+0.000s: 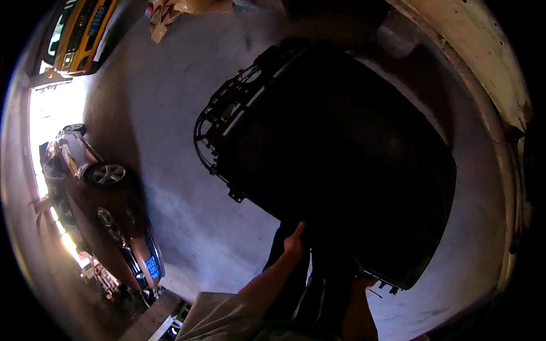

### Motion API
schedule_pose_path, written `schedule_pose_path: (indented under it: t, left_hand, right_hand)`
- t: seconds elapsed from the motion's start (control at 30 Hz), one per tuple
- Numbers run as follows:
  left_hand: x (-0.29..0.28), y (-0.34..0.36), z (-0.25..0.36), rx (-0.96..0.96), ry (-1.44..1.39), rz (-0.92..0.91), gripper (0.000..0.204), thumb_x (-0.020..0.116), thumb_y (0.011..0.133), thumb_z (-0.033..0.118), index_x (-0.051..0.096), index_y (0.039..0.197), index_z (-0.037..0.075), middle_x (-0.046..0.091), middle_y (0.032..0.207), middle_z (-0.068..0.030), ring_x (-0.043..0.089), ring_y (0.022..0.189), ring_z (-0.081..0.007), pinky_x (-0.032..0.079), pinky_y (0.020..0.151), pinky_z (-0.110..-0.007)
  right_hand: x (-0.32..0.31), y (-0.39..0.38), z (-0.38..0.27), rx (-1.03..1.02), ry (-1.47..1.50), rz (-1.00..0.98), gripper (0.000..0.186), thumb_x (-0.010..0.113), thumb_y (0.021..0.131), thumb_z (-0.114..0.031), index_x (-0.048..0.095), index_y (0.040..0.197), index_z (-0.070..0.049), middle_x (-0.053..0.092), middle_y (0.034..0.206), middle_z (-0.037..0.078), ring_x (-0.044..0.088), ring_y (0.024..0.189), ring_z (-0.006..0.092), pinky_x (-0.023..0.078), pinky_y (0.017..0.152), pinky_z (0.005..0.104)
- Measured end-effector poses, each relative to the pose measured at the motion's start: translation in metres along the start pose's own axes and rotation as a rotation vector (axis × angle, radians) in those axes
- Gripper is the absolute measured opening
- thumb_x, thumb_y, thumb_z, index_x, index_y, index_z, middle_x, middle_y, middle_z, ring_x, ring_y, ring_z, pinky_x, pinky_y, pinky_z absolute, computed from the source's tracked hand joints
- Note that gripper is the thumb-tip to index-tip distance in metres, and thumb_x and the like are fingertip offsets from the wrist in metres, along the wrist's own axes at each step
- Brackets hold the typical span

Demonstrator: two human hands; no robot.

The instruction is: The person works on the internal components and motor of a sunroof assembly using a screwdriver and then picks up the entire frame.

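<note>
A large flat black car part (pixel 341 159), much like a panel in a frame, fills the middle of the view. Open ribs and brackets run along its upper left edge, and small tabs stick out at its near corners. At its near left edge, my left hand (pixel 293 244) is closed on it, thumb up along the rim and fingers hidden beneath. My right hand (pixel 364 282) grips the near right edge from below; the part covers most of that hand. Deep shadow hides the part's surface detail.
Grey concrete floor (pixel 182 170) surrounds my legs. A dark car (pixel 114 227) stands to the left, with another wheeled vehicle (pixel 74 150) beyond it. A yellow vehicle (pixel 85 37) is at the far left. Brown paper (pixel 170 14) lies at the back, and a pale curved body panel (pixel 483 62) borders the right.
</note>
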State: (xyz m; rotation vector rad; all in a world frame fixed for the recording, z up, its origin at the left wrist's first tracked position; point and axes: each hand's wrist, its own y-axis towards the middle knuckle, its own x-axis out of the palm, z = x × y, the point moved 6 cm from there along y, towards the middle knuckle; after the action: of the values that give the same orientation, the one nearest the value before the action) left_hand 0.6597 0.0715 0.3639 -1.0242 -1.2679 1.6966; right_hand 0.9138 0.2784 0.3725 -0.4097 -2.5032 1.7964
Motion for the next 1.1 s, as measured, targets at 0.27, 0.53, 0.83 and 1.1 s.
schedule_pose_path:
  t: [0.27,0.53,0.83,1.1]
  left_hand:
    - [-0.015,0.027,-0.017,-0.166,-0.029,0.095,0.040,0.081,0.083,0.033,0.069,0.104,0.001,0.068,0.102,-0.0088,0.063,0.089,-0.0218,0.052,0.078,-0.036]
    - [-0.001,0.013,-0.009,-0.146,-0.099,0.109,0.040,0.082,0.082,0.030,0.068,0.108,0.002,0.067,0.108,-0.0097,0.063,0.096,-0.0236,0.053,0.080,-0.038]
    - [0.007,-0.056,-0.029,-0.151,-0.010,0.133,0.043,0.081,0.082,0.022,0.065,0.115,0.000,0.066,0.110,-0.0111,0.063,0.096,-0.0244,0.055,0.079,-0.039]
    - [0.081,-0.198,-0.040,0.177,0.257,-0.210,0.027,0.058,0.078,-0.008,0.059,0.104,-0.011,0.059,0.111,-0.0237,0.062,0.100,-0.0372,0.059,0.079,-0.046]
  right_hand:
    - [-0.030,0.029,0.004,-0.074,0.149,0.074,0.068,0.049,0.085,-0.060,0.052,0.133,-0.012,0.052,0.135,0.017,0.053,0.115,0.0422,0.047,0.091,0.0608]
    - [0.032,-0.031,-0.021,-0.129,0.080,0.104,0.065,0.056,0.084,-0.055,0.050,0.135,-0.015,0.048,0.138,0.013,0.051,0.119,0.0380,0.049,0.093,0.0565]
    - [-0.022,-0.047,-0.079,-0.327,0.165,-0.212,0.056,0.056,0.086,-0.048,0.052,0.133,-0.018,0.057,0.125,0.010,0.056,0.114,0.0313,0.054,0.086,0.0505]
    - [-0.083,-0.104,-0.179,-0.604,0.201,-0.285,0.038,0.058,0.086,-0.035,0.059,0.118,-0.015,0.063,0.103,0.007,0.063,0.083,0.0229,0.054,0.060,0.0356]
